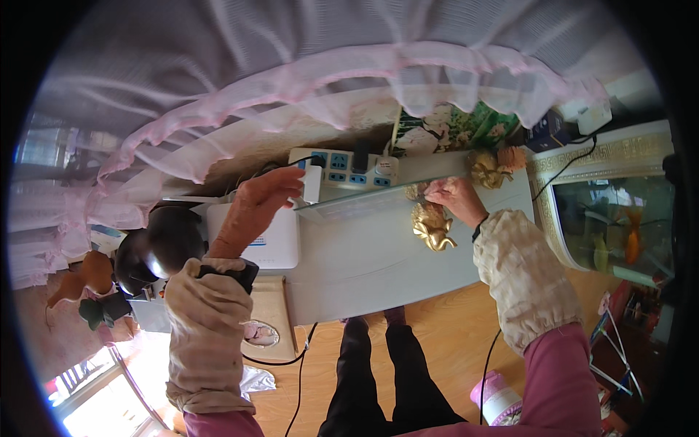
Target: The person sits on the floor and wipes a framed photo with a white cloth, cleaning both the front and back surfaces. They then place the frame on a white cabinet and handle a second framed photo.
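My left hand (259, 205) is raised over a white router (281, 240), fingers bent beside a white plug adapter (312, 184) and the left end of a clear glass pane (360, 199). Whether it touches either is unclear. The pane stands tilted above a pale glass-topped table (360, 278). My right hand (450, 196) has its fingers closed at the pane's right end; its fingertips are partly blurred. Just below them is a gold elephant figurine (432, 226), with a second gold elephant figurine (487, 169) farther right. Behind the pane lies a power strip (355, 170) with blue sockets.
A fish tank (611, 224) stands at the right, and a sheer pink-edged curtain (349, 65) hangs across the back. Black rounded objects (175, 237) and a brown gourd (95, 273) are at left. Cables (301, 377) and a pink-and-white package (497, 399) are on the wooden floor.
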A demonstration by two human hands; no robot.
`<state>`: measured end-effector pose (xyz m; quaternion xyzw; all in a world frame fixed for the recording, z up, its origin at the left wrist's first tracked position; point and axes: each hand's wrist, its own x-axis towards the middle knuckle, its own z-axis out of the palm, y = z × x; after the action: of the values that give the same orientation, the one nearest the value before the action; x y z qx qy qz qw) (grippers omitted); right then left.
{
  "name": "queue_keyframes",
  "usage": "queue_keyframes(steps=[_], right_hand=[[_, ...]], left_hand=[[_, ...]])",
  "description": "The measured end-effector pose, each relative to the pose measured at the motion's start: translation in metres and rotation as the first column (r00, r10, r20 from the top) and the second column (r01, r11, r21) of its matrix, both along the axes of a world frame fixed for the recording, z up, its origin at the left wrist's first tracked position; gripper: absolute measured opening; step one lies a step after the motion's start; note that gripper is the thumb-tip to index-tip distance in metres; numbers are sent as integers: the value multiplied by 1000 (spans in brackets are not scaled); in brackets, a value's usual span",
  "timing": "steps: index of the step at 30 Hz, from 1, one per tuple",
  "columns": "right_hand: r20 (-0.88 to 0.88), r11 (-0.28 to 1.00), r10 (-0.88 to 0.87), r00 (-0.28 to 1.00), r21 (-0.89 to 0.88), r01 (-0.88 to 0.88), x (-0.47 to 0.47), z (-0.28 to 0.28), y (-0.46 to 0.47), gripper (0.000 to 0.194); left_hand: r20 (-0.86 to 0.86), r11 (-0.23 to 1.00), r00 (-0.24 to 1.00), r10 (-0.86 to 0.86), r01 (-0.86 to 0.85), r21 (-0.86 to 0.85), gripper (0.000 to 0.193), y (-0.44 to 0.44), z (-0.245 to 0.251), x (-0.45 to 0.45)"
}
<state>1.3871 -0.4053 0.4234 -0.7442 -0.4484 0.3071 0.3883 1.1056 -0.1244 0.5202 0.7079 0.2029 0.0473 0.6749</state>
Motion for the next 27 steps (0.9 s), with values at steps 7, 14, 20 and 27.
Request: queue_keyframes(steps=[7, 14, 20, 27], right_hand=[[7, 999, 27, 1000, -43, -27, 7, 0, 1, 12], [-45, 986, 105, 993, -129, -110, 21, 6, 4, 13], [-96, 894, 71, 993, -435, -106, 46, 8, 8, 32], [-894, 958, -70, 442, -183, -219, 55, 2, 47, 60]], left_hand=[[-211, 851, 976, 46, 73, 520, 28, -47, -60, -10], [-266, 927, 893, 364, -319, 198, 15, -71, -101, 6], [-178, 910, 912, 370, -318, 264, 12, -69, -105, -4], [-223, 906, 888, 402, -350, 239, 10, -67, -109, -8]])
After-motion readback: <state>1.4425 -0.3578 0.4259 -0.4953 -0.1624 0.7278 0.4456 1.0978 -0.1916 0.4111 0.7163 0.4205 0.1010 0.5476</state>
